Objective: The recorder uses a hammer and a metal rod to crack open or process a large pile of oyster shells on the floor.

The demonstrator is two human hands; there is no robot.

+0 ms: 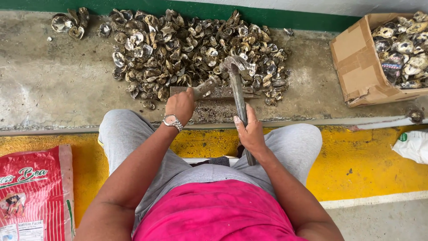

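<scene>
The left hand (180, 105) pins an oyster shell (206, 87) flat on a small block (223, 93) at the near edge of the shell heap (187, 49) on the concrete ledge (53, 80), while the right hand (249, 134) is clenched around the handle of a hammer (236, 85), its head poised just above the shell. The shell looks hard, rough and brittle with sharp edges, so it is best held by its near end, fingers clear of the struck spot. The hammer seems head-heavy, gripped mid-handle.

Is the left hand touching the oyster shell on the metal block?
Touching. The head view shows the left hand gripping the oyster shell.
</scene>
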